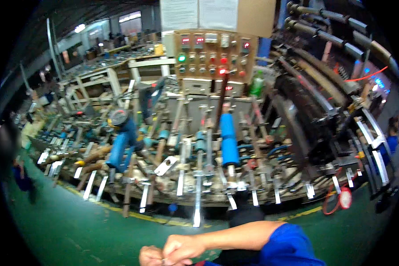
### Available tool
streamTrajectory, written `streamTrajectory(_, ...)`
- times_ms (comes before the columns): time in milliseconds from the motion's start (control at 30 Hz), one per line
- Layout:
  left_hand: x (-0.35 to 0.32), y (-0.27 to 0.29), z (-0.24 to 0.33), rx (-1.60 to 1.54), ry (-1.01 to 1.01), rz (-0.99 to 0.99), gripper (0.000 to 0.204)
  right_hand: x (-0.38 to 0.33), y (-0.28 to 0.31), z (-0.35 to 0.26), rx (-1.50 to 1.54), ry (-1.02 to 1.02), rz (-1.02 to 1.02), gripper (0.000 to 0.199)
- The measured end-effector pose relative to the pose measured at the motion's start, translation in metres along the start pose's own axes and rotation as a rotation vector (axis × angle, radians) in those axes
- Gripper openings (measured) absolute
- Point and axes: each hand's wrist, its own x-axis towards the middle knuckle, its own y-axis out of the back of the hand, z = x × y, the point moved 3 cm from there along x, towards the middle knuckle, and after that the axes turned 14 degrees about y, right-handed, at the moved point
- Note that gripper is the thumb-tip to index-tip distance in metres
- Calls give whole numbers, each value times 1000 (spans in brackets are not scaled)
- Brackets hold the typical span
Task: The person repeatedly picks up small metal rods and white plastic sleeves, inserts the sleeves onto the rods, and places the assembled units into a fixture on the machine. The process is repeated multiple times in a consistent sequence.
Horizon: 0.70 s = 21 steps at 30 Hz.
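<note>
the person's two hands met low at the bottom edge of the view, over the green floor (75, 230). the right hand (181, 248) was curled into a loose fist, its bare forearm running back to a blue sleeve (288, 248). the left hand (150, 256) sat just beside it, touching it, fingers bent inward, and partly cut off by the frame. something small seemed pinched between the two, but it was too blurred and too small for me to tell what it was, or whether either hand truly had hold of it. well ahead of the hands stood a big round machine (199, 150) ringed with metal arms and clamps that stuck out over a yellow line (133, 215) painted on the floor. a blue cylinder (228, 139) stood upright near the middle of it, and another blue part (119, 144) leaned to the left. above them rose a control panel (213, 55) with red and green lamps lit. a red round tag (345, 198) hung at the machine's right edge. far left, a blurred person (20, 170) stood on the floor.
</note>
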Motion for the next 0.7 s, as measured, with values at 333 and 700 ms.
streamTrajectory(333, 22, -9, 2, -107, -49, -54, 43, -5, 1, -23, 31, 22, 94, 25)
streamTrajectory(700, 23, -1, -5, -177, -104, -50, 44, -4, 2, -30, 70, 83, 58, 24)
